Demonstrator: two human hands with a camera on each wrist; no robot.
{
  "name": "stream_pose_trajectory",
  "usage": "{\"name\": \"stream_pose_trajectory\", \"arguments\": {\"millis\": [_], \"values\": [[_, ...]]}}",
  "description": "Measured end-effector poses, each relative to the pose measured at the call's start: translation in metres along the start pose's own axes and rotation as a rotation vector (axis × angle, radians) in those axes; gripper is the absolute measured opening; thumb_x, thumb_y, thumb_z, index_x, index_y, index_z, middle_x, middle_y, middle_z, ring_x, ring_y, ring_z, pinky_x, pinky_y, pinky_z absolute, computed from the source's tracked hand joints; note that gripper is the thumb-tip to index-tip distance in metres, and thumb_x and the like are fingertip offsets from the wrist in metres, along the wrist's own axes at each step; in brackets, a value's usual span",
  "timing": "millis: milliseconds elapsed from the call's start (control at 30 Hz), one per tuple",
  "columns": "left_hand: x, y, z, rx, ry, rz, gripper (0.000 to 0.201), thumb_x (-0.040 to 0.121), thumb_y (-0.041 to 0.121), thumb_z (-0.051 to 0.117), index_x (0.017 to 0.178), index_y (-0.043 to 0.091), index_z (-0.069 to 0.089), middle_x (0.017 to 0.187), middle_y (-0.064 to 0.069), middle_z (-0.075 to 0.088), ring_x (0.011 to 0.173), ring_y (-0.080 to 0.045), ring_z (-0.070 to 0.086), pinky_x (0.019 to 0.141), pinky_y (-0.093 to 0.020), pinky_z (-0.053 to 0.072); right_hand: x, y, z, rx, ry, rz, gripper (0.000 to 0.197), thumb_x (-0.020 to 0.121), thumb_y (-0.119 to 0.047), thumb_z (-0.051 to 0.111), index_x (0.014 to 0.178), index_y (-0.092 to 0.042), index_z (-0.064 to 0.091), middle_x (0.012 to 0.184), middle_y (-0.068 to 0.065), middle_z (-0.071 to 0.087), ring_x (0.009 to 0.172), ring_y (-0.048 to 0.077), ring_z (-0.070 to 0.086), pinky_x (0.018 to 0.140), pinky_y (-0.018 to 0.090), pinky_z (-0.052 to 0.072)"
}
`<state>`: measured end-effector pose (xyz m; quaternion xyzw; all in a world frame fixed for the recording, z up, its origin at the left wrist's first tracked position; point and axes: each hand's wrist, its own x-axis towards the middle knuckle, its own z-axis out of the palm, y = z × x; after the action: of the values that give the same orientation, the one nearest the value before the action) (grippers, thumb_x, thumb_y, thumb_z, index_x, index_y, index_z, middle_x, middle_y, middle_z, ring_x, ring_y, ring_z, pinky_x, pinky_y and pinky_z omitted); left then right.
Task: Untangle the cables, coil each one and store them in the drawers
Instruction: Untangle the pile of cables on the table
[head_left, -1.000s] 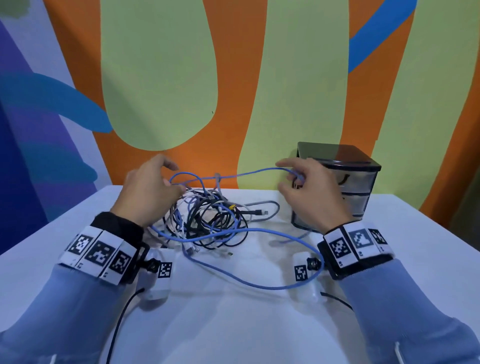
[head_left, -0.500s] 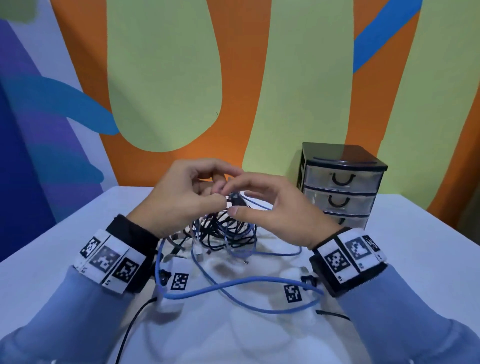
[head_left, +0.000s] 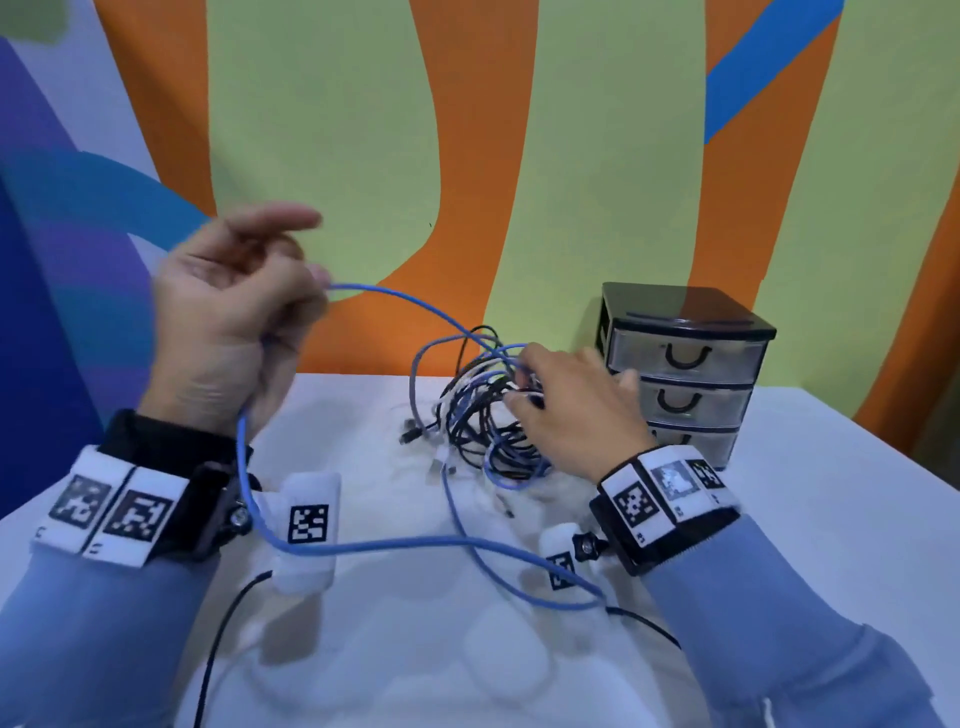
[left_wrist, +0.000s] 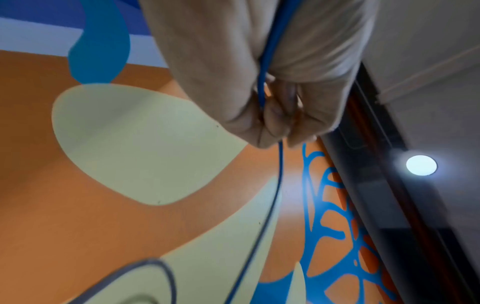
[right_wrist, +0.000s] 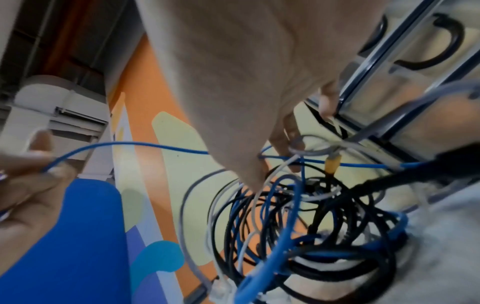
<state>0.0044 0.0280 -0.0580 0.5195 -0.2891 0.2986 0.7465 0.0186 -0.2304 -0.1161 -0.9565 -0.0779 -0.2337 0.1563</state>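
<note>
Moved apart since 0.5 s ago | left hand (head_left: 228, 322) raised, pinching blue cable (head_left: 405, 304) | right hand (head_left: 576, 410) fingers gripping tangle (head_left: 483, 415) | limp, light; best held near knot

Blue cable (head_left: 405, 543): thin, long; one run raised off the table toward 10 o'clock, arcing down into the tangle; slack loop lies on the white surface at 6 o'clock of the tangle.

Cable tangle (head_left: 483, 421): black, white, grey and blue leads knotted in a loose heap, partly lifted, centre of table.

Drawer unit (head_left: 685, 364): black frame, three clear drawers with black handles, all closed, at 3 o'clock of the tangle, just beside it.
</note>
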Motion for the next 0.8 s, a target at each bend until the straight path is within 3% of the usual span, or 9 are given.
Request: {"name": "stream_pose_trajectory", "arguments": {"millis": [167,267,400,467,533,600,667,733,800], "values": [[0.022,-0.005,-0.055,0.33,0.509,0.167,0.022,0.076,0.007,0.062,0.082,0.026,0.071,0.07,0.006,0.055,0.059,-0.007,0.049,0.057,-0.025,0.039,0.005,0.011,-0.007,-0.014,0.169,0.16,0.026,0.109,-0.042,0.042,0.112,-0.03,0.065,0.098,-0.003,0.069,0.111,0.028,0.053,0.084,0.045,0.025],[0.026,-0.013,-0.078,0.508,0.628,0.112,0.016,0.074,0.015,0.059,0.086,0.019,0.069,0.074,-0.002,0.058,0.057,-0.006,0.051,0.056,-0.024,0.043,0.006,0.016,-0.006,0.013,0.192,0.146,0.027,0.11,-0.043,0.041,0.114,-0.03,0.064,0.098,-0.001,0.071,0.109,0.031,0.056,0.083,0.045,0.027],[0.019,-0.025,-0.068,0.939,0.313,-0.181,0.013,0.08,0.021,0.063,0.076,0.028,0.074,0.076,-0.004,0.07,0.069,-0.021,0.061,0.073,-0.035,0.052,0.006,0.02,-0.009,0.13,0.206,0.013,0.027,0.108,-0.045,0.05,0.111,-0.031,0.073,0.079,-0.008,0.063,0.092,0.032,0.063,0.077,0.042,0.039],[0.014,-0.028,-0.055,1.242,0.149,-0.289,0.011,0.086,0.027,0.067,0.084,0.035,0.075,0.095,0.005,0.073,0.09,-0.023,0.062,0.095,-0.045,0.049,0.004,0.021,-0.011,0.188,0.197,-0.032,0.028,0.107,-0.046,0.053,0.111,-0.031,0.077,0.072,-0.009,0.062,0.083,0.029,0.062,0.075,0.04,0.044],[0.009,-0.031,-0.044,1.426,0.01,-0.227,0.017,0.087,0.035,0.071,0.101,0.045,0.073,0.12,0.006,0.064,0.11,-0.021,0.055,0.108,-0.051,0.036,0.004,0.02,-0.011,0.239,0.2,-0.093,0.028,0.106,-0.047,0.055,0.11,-0.032,0.078,0.073,-0.005,0.068,0.077,0.024,0.061,0.08,0.041,0.046],[0.006,-0.032,-0.029,1.296,-0.2,-0.03,0.039,0.087,0.043,0.073,0.125,0.052,0.065,0.138,0.003,0.054,0.132,-0.021,0.051,0.115,-0.054,0.036,0.004,0.016,-0.009,0.286,0.164,-0.147,0.024,0.105,-0.049,0.056,0.114,-0.041,0.077,0.08,-0.006,0.07,0.079,0.015,0.06,0.084,0.041,0.04],[-0.001,-0.031,-0.01,1.088,-0.403,0.088,0.059,0.09,0.045,0.075,0.146,0.047,0.055,0.151,0.004,0.048,0.146,-0.015,0.043,0.121,-0.045,0.035,0.004,0.011,-0.007,0.37,0.122,-0.218,0.022,0.104,-0.05,0.058,0.118,-0.046,0.074,0.08,-0.009,0.068,0.076,0.006,0.056,0.079,0.042,0.041],[-0.011,-0.032,0.01,0.994,-0.54,0.114,0.063,0.093,0.051,0.071,0.152,0.042,0.052,0.155,0.01,0.05,0.147,-0.004,0.042,0.121,-0.033,0.035,0.003,0.006,-0.006,0.4,0.111,-0.288,0.023,0.103,-0.052,0.057,0.118,-0.043,0.072,0.08,-0.006,0.066,0.075,0.009,0.054,0.074,0.044,0.044],[-0.019,-0.038,0.022,0.937,-0.614,0.086,0.05,0.096,0.055,0.067,0.143,0.038,0.064,0.14,0.016,0.065,0.134,0.001,0.056,0.113,-0.031,0.045,0.002,0.003,-0.007,0.396,0.09,-0.33,0.023,0.104,-0.05,0.058,0.113,-0.036,0.074,0.079,-0.001,0.063,0.073,0.014,0.052,0.068,0.043,0.045]]}}
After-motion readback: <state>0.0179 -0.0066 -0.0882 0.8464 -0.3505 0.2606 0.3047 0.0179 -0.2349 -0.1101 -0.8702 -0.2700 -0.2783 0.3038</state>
